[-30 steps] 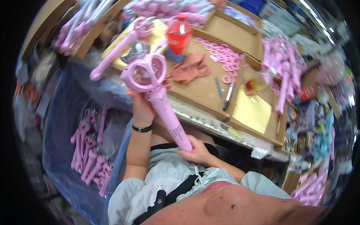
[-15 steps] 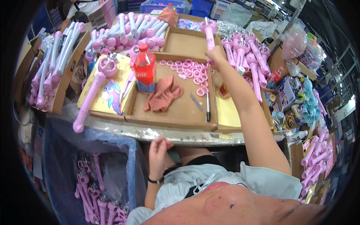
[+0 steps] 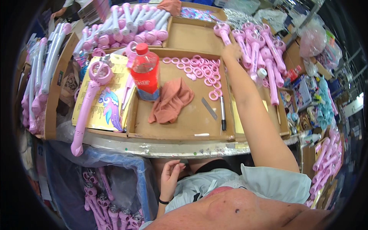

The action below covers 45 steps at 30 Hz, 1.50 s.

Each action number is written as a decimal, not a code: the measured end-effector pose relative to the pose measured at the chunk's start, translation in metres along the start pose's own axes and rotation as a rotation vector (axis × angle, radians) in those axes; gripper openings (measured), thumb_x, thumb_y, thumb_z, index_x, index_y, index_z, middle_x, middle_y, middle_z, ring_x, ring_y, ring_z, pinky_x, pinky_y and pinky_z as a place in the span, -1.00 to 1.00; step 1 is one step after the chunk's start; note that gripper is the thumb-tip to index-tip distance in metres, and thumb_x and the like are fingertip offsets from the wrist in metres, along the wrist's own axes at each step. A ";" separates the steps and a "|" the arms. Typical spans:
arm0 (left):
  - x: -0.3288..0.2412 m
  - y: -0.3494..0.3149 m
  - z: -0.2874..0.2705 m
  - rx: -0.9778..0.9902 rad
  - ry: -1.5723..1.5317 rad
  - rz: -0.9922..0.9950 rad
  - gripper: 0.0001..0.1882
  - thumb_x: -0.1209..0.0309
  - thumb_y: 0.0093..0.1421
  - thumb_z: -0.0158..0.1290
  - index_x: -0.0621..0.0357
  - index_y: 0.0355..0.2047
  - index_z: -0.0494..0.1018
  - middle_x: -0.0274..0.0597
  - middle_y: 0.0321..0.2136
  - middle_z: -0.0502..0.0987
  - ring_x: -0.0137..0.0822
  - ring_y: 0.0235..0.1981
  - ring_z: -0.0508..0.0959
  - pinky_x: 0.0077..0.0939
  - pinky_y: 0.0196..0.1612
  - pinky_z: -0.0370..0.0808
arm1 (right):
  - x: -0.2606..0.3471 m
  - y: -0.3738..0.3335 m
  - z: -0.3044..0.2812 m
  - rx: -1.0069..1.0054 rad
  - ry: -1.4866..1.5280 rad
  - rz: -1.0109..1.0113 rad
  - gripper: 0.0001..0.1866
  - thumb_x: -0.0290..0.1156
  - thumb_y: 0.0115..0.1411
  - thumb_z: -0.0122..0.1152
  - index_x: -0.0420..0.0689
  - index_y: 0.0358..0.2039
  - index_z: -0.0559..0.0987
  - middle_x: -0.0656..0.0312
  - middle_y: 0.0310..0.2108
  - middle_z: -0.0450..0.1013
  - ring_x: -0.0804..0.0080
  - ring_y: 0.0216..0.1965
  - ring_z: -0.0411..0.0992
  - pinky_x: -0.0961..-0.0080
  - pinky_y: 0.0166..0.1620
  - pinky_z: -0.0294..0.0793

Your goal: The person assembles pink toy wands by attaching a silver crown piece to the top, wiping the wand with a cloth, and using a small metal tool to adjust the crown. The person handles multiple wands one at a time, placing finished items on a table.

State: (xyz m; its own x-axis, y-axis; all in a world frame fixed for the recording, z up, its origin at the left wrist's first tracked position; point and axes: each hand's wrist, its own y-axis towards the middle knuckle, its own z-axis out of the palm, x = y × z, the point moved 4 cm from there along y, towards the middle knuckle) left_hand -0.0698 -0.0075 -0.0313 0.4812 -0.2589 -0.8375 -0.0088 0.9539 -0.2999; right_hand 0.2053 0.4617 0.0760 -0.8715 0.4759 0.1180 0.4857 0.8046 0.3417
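Note:
My right hand [image 3: 232,53] reaches far across the table, closed around the handle of a pink toy wand [image 3: 222,31] with a round head. Beside it lies a heap of similar pink wands [image 3: 263,46]. My left hand [image 3: 171,174] is low over my lap, near the table's front edge, fingers curled with the tips together; whatever is in them, if anything, cannot be made out. Another pink wand [image 3: 88,107] rests at an angle on a yellow printed sheet [image 3: 92,126] at the left, its lower end overhanging the table edge.
A cardboard tray [image 3: 153,131] holds a red-labelled bottle [image 3: 145,73], an orange cloth [image 3: 172,101], pink rings [image 3: 199,69], a metal blade [image 3: 209,109] and a marker [image 3: 222,115]. White-and-pink wands [image 3: 130,25] lie behind. At lower left stands a lined blue bin [image 3: 142,184] with wands.
My right hand has lowered the wand slightly and rightward, beside the heap. My left hand stays low, its fingers now more drawn together. The view has shifted a little.

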 end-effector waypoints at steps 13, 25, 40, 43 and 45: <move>-0.010 -0.003 0.043 0.171 0.229 0.164 -0.76 0.52 0.26 -0.06 0.29 -0.06 0.33 -0.20 -0.24 0.50 -0.47 -0.18 0.48 -0.61 -0.08 0.40 | -0.162 -0.137 -0.124 -0.428 0.905 -0.450 0.02 -0.18 -0.18 0.49 -0.34 0.16 0.09 -0.10 0.16 0.03 0.04 0.15 0.09 0.22 0.20 0.09; -0.002 -0.039 0.069 0.217 0.237 0.088 -0.77 0.49 0.28 -0.08 0.26 -0.06 0.34 -0.22 -0.23 0.50 -0.48 -0.19 0.48 -0.63 -0.11 0.40 | -0.121 -0.088 -0.061 0.134 0.941 -0.396 0.01 -0.01 -0.19 0.43 -0.36 0.13 0.15 -0.12 0.01 0.30 0.12 0.04 0.33 0.37 0.05 0.32; 0.003 -0.026 0.080 0.278 0.246 -0.012 -0.76 0.45 0.28 -0.06 0.25 -0.07 0.35 -0.22 -0.24 0.50 -0.46 -0.18 0.48 -0.60 -0.07 0.39 | -0.225 -0.084 -0.009 0.162 0.787 -0.187 -0.14 0.03 -0.05 0.31 -0.36 0.06 0.23 -0.04 -0.24 0.47 0.13 -0.28 0.50 0.33 -0.18 0.44; 0.000 -0.028 0.079 0.272 0.290 0.036 -0.76 0.44 0.28 -0.06 0.25 -0.07 0.35 -0.22 -0.24 0.50 -0.46 -0.18 0.48 -0.61 -0.08 0.39 | -0.206 -0.070 0.005 0.141 0.880 -0.110 -0.18 -0.02 -0.06 0.33 -0.30 0.06 0.23 0.02 -0.31 0.50 0.17 -0.38 0.51 0.37 -0.23 0.45; 0.002 -0.032 0.073 0.229 0.279 0.019 -0.76 0.44 0.28 -0.06 0.25 -0.07 0.35 -0.21 -0.24 0.50 -0.45 -0.18 0.48 -0.60 -0.08 0.40 | -0.203 -0.065 0.022 0.307 0.969 0.036 -0.27 -0.14 -0.06 0.34 -0.21 0.06 0.26 -0.01 -0.26 0.49 0.18 -0.30 0.50 0.35 -0.17 0.44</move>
State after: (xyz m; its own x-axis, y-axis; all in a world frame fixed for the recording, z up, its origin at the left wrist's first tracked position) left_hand -0.0046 -0.0269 0.0100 0.2246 -0.2424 -0.9438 0.1962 0.9600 -0.1998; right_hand 0.3520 0.3209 0.0098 -0.4698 0.1187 0.8747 0.3905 0.9167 0.0853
